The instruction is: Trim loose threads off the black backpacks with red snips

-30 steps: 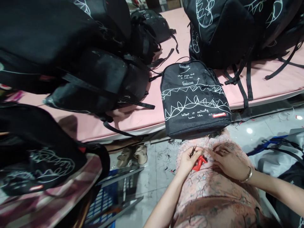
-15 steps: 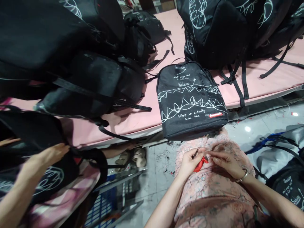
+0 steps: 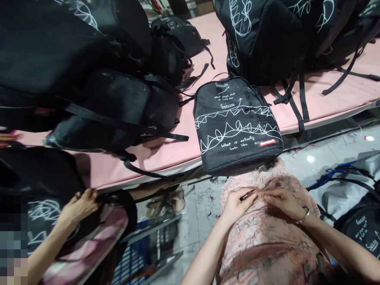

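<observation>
My left hand [image 3: 240,204] is closed over my lap, with a slim dark object [image 3: 247,194], its kind unclear, showing between thumb and forefinger. Thumb and fingers of my right hand [image 3: 279,201] are pinched together, almost touching the left fingertips. Whatever lies between them is too small to make out. Just beyond both hands, a black backpack [image 3: 234,158] with white "Success" lettering, zigzag lines and a small red label [image 3: 267,142] leans at the edge of the pink table [image 3: 166,158]. Neither hand touches it.
Black backpacks [image 3: 118,103] are heaped on the table's left, and more backpacks [image 3: 273,51] stand at the right with straps hanging. At left, a co-worker's hand [image 3: 81,206] rests on another black bag. A blue crate [image 3: 133,253] stands below; bags [image 3: 356,221] lie at lower right.
The red strip at my left hand is no longer visible. My fingertips have come closer together. The co-worker's hand at left has shifted right and down.
</observation>
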`<control>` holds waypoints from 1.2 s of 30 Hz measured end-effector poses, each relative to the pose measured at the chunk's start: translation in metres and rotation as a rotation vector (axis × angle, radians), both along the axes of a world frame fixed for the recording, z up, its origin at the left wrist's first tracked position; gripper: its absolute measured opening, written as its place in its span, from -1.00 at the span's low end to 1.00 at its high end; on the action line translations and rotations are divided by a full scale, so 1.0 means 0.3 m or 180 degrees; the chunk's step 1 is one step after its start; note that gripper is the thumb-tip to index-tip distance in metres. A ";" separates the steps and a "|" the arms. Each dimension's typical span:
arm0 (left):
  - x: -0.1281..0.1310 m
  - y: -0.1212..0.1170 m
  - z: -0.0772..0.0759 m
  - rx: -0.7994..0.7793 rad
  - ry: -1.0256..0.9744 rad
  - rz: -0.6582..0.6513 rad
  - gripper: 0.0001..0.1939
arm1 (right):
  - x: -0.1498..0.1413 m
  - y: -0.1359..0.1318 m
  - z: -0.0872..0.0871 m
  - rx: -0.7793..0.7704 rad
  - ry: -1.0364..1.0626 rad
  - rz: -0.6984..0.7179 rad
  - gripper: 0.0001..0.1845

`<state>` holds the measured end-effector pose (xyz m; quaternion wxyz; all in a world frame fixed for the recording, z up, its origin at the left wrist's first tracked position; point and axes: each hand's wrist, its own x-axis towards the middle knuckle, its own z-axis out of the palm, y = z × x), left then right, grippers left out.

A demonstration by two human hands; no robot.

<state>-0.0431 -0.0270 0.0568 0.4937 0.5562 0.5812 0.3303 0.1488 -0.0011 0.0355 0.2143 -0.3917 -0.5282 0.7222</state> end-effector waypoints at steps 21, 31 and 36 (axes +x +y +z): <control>0.013 -0.035 -0.020 -0.0798 -0.0785 0.0497 -0.60 | 0.011 0.008 0.037 0.2733 -0.0041 0.0133 -0.57; 0.040 -0.055 0.029 -0.0751 -0.1039 0.0387 -0.59 | 0.024 0.011 0.010 0.3436 0.0071 0.0103 -0.56; 0.054 -0.056 0.058 -0.0715 -0.0924 0.0293 -0.55 | 0.034 0.016 0.008 0.3609 0.0118 0.0126 -0.51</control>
